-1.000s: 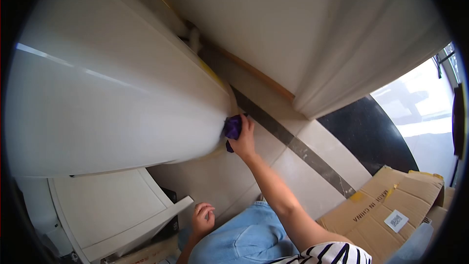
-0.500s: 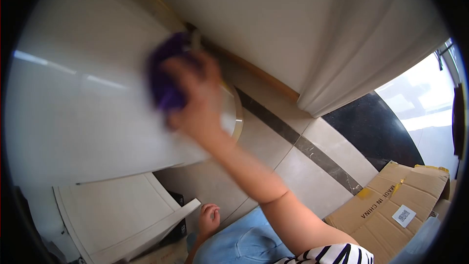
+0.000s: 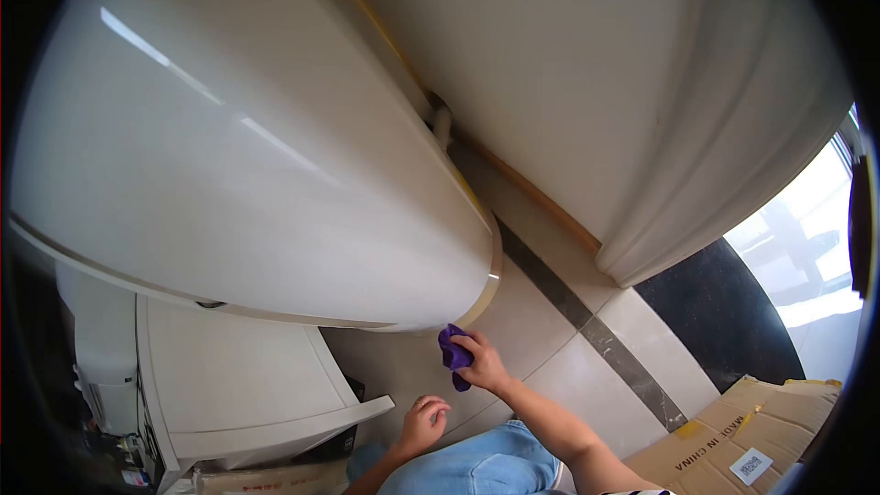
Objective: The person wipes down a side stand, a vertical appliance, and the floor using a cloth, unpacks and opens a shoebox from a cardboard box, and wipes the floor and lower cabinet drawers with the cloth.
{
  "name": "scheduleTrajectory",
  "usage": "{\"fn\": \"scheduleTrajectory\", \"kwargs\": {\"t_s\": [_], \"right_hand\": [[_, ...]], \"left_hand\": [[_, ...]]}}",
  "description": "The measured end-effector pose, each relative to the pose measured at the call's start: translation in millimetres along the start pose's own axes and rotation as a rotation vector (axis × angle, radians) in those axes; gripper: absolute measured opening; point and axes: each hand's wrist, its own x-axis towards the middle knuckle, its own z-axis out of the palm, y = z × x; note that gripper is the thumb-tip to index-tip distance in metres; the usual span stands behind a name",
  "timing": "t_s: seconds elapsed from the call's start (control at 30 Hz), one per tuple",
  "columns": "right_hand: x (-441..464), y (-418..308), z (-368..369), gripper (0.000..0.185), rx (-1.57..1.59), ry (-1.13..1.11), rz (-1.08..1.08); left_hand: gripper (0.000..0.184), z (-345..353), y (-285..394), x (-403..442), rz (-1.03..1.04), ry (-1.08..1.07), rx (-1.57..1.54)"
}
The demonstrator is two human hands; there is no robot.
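My right hand (image 3: 483, 364) is closed around a crumpled purple cloth (image 3: 455, 356), low down by the bottom end of a large glossy white curved body (image 3: 275, 156). The cloth is very near the beige rim at that end; whether they touch I cannot tell. My left hand (image 3: 424, 423) hovers above my lap with its fingers curled in, and nothing shows in it. Beside it is the edge of a small off-white cabinet (image 3: 247, 376).
A pale wall (image 3: 550, 64) with a wooden skirting strip runs along the far side, and a pipe (image 3: 442, 126) comes out behind the white body. A flattened cardboard box (image 3: 733, 445) lies at the lower right. A dark band (image 3: 600, 348) crosses the tiled floor.
My right hand has drawn the purple cloth off the white surface, down and toward me. The view has shifted, showing more of the white body. My left hand stays near my lap.
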Motion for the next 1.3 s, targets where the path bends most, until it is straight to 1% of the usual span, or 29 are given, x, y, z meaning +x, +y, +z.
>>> {"fn": "scheduleTrajectory", "kwargs": {"t_s": [0.03,0.13,0.17,0.2,0.23,0.3,0.33,0.4,0.47,0.5,0.53,0.57,0.6,0.63,0.67,0.7,0.73,0.8,0.83,0.87,0.9,0.97,1.0,1.03,1.1,1.13,1.27,1.3], "right_hand": [[7,-23,-14,0.048,0.063,0.052,-0.099],[77,-82,-68,0.052,0.007,0.416,-0.516],[104,-99,-79,0.052,0.092,0.487,-0.42],[133,-105,-84,0.051,0.25,0.451,-0.281],[163,-113,-88,0.049,0.323,0.509,-0.221],[203,-135,-109,0.047,0.564,0.415,0.055],[202,-148,-109,0.047,0.555,0.405,0.044],[200,-189,-109,0.043,0.45,0.483,-0.145],[170,-253,-104,0.042,0.228,0.534,-0.482],[162,-267,-99,0.041,0.009,0.597,-0.761],[148,-289,-97,0.043,-0.139,0.528,-1.005],[135,-296,-74,0.035,-0.185,0.511,-1.068],[123,-300,-58,0.033,-0.233,0.439,-1.129],[119,-290,-40,0.036,-0.332,0.528,-1.195],[116,-272,-34,0.04,-0.39,0.503,-1.205],[110,-247,-29,0.04,-0.397,0.466,-1.175],[97,-221,-28,0.039,-0.404,0.387,-1.065],[81,-141,-20,0.044,-0.487,0.274,-0.942],[69,-113,-20,0.044,-0.559,0.2,-0.804],[61,-86,-18,0.043,-0.598,0.149,-0.675],[54,-72,-17,0.043,-0.548,0.128,-0.537],[44,-60,-16,0.044,-0.531,0.106,-0.377],[45,-60,-17,0.044,-0.532,0.112,-0.387],[44,-59,-18,0.045,-0.53,0.101,-0.382],[44,-59,-19,0.047,-0.522,0.098,-0.383],[44,-59,-20,0.047,-0.515,0.098,-0.386],[44,-55,-17,0.047,-0.496,0.106,-0.389],[44,-56,-18,0.047,-0.494,0.106,-0.388]], "left_hand": [[0.01,-3,-2,-2,-0.017,0.008,0.008],[0.009,-10,-10,-27,-0.083,0.041,0.011],[0.009,-10,-16,-32,-0.079,0.053,0.018],[0.009,-10,-20,-37,-0.073,0.065,0.023],[0.009,-12,-22,-45,-0.081,0.08,0.012],[0.009,-15,-27,-52,-0.083,0.092,0.026],[0.009,-17,-30,-58,-0.08,0.105,0.017],[0.009,-16,-37,-64,-0.094,0.067,0.046],[0.009,-15,-36,-59,-0.091,0.071,0.018],[0.01,-15,-33,-59,-0.094,0.057,-0.004],[0.01,-16,-27,-55,-0.108,0.045,-0.009],[0.01,-20,-18,-41,-0.05,0.09,0.034],[0.01,-25,-9,-26,0.008,0.132,0.076],[0.013,-32,3,-11,0.039,0.198,0.088],[0.015,-45,14,8,0.077,0.269,0.104],[0.019,-59,24,23,0.126,0.397,0.18],[0.022,-73,37,36,0.176,0.53,0.254],[0.028,-113,77,56,0.322,0.693,0.338],[0.03,-129,99,66,0.455,0.775,0.421],[0.031,-141,118,73,0.514,0.796,0.555],[0.033,-150,138,82,0.544,0.827,0.626],[0.039,-163,171,98,0.57,0.863,0.763],[0.043,-168,181,105,0.568,0.872,0.825],[0.043,-173,185,113,0.574,0.878,0.828],[0.048,-181,191,124,0.466,0.851,0.923],[0.049,-183,190,124,0.459,0.855,1.006],[0.049,-185,185,124,0.489,0.823,0.99],[0.053,-186,185,124,0.523,0.817,1.017]]}}
